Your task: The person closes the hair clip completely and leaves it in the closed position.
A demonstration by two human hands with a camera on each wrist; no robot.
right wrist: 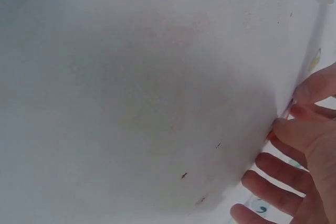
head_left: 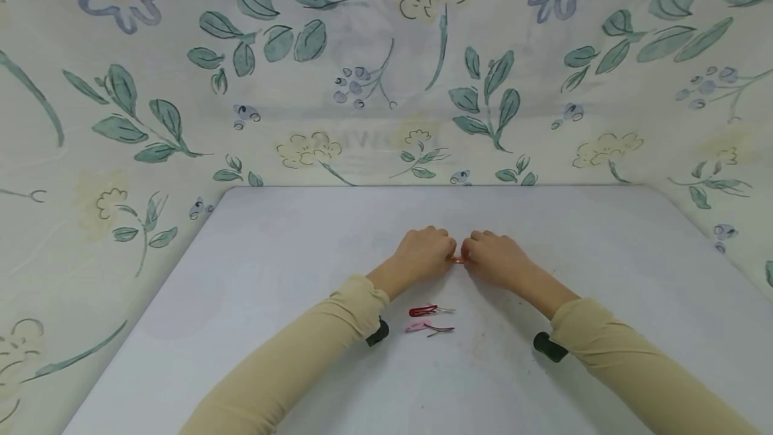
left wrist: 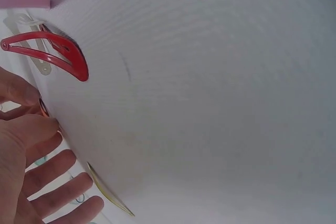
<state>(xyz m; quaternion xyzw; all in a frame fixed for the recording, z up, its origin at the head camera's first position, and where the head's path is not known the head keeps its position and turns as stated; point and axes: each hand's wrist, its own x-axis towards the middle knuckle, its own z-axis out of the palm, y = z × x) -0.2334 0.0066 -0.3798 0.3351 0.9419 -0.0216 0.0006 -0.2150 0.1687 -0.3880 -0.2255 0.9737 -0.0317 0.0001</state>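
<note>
Near the middle of the white table, my left hand (head_left: 425,254) and right hand (head_left: 492,258) are close together with a small orange hair clip (head_left: 459,260) between them. Thumb and index finger of each hand pinch one end of it; most of the clip is hidden by the fingers. In the left wrist view the other left fingers spread loosely, and a thin yellow clip (left wrist: 107,193) lies on the table by them. Closer to me lie a red snap hair clip (head_left: 421,311), a whitish clip (head_left: 447,310), a pink clip (head_left: 417,326) and a dark red clip (head_left: 442,329).
The white table (head_left: 302,220) reaches back to a flower-patterned cloth (head_left: 374,119), which also rises along both sides. Dark wrist-worn devices (head_left: 550,348) show below the cuffs. Small dark specks (right wrist: 184,176) dot the tabletop in the right wrist view.
</note>
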